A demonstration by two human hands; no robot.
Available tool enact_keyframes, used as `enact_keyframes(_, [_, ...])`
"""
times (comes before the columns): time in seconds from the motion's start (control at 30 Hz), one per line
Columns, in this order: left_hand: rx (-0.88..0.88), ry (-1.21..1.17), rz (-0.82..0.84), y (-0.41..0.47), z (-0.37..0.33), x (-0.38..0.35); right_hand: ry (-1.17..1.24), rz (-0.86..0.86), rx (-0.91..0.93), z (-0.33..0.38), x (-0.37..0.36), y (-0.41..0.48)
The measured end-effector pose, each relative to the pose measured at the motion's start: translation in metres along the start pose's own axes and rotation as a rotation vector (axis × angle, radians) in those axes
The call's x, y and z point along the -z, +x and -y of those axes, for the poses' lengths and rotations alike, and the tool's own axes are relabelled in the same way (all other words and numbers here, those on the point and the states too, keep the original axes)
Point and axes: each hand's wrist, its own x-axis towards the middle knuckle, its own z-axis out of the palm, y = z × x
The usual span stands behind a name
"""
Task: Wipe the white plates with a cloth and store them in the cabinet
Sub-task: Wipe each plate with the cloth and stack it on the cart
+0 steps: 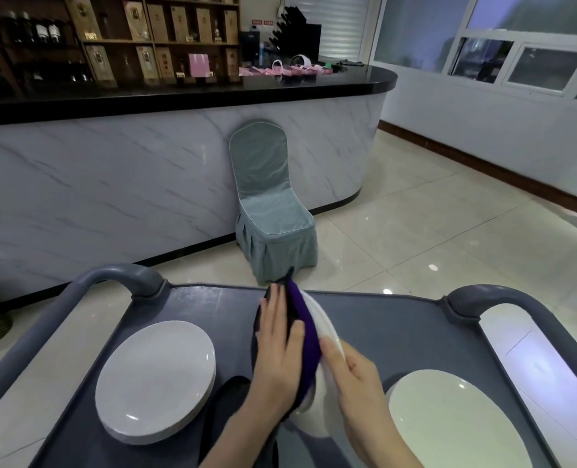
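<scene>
I hold one white plate point(326, 329) tilted on edge above the grey cart top point(381, 332). My right hand point(354, 376) grips its near rim with curled fingers. A purple cloth point(304, 332) lies against the plate's left face, and my left hand point(280, 346) presses on it with straight fingers. A stack of white plates point(155, 380) sits on the cart at the left. Another white plate point(449, 417) lies flat at the right.
The cart has grey tubular handles at the left point(121, 275) and right point(490, 295). Beyond it a chair in a grey-green cover point(267, 204) stands against a marble-fronted counter point(111, 184) with a black top. Tiled floor point(449, 214) stretches to the right.
</scene>
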Motion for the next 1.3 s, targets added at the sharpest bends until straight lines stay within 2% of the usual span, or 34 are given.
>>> enact_keyframes(0.13, [-0.213, 0.264, 0.158, -0.026, 0.002, -0.017, 0.163, -0.094, -0.061, 0.013, -0.002, 0.009])
enact_keyframes(0.2, [-0.264, 0.311, 0.163, -0.025, -0.001, -0.021, 0.183, -0.131, -0.081, 0.017, -0.005, 0.009])
enact_keyframes(0.27, [-0.195, 0.233, 0.124, -0.013, -0.002, -0.017, 0.131, -0.174, -0.059, 0.016, -0.009, 0.005])
enact_keyframes(0.37, [0.064, 0.038, 0.089, 0.005, 0.001, -0.008, 0.033, -0.214, -0.022, 0.012, -0.010, -0.003])
enact_keyframes(0.43, [0.102, -0.052, 0.107, 0.002, 0.000, -0.007, 0.037, -0.250, -0.030, 0.010, -0.008, -0.001])
enact_keyframes(0.5, [-0.057, -0.019, 0.131, -0.012, -0.005, -0.012, 0.054, -0.272, -0.043, 0.014, -0.007, 0.005])
enact_keyframes(0.57, [-0.248, 0.154, 0.171, -0.024, -0.007, -0.018, 0.072, -0.268, -0.053, 0.017, -0.008, 0.009])
enact_keyframes(0.63, [-0.311, 0.236, 0.200, -0.021, -0.009, -0.020, 0.115, -0.252, -0.067, 0.019, -0.008, 0.009])
enact_keyframes(0.7, [-0.241, 0.192, 0.209, -0.007, -0.009, -0.017, 0.095, -0.245, -0.072, 0.017, -0.009, 0.004])
enact_keyframes(0.83, [0.121, -0.098, 0.154, 0.020, 0.008, 0.002, -0.016, -0.244, -0.094, 0.008, -0.012, -0.007])
enact_keyframes(0.9, [0.048, -0.084, 0.153, 0.017, 0.009, 0.006, -0.027, -0.249, -0.087, 0.009, -0.011, -0.007])
enact_keyframes(1.0, [-0.221, 0.083, 0.185, 0.001, 0.006, -0.002, 0.007, -0.255, -0.088, 0.017, -0.010, 0.000])
enact_keyframes(1.07, [-0.272, 0.190, 0.228, 0.000, 0.007, -0.006, 0.051, -0.241, -0.096, 0.019, -0.007, 0.003])
enact_keyframes(1.17, [-0.207, 0.161, 0.255, 0.008, 0.013, -0.002, 0.100, -0.229, -0.150, 0.018, 0.000, 0.004])
enact_keyframes(1.3, [-0.019, -0.008, 0.182, 0.008, 0.033, 0.012, 0.242, -0.231, -0.226, 0.020, 0.013, 0.002])
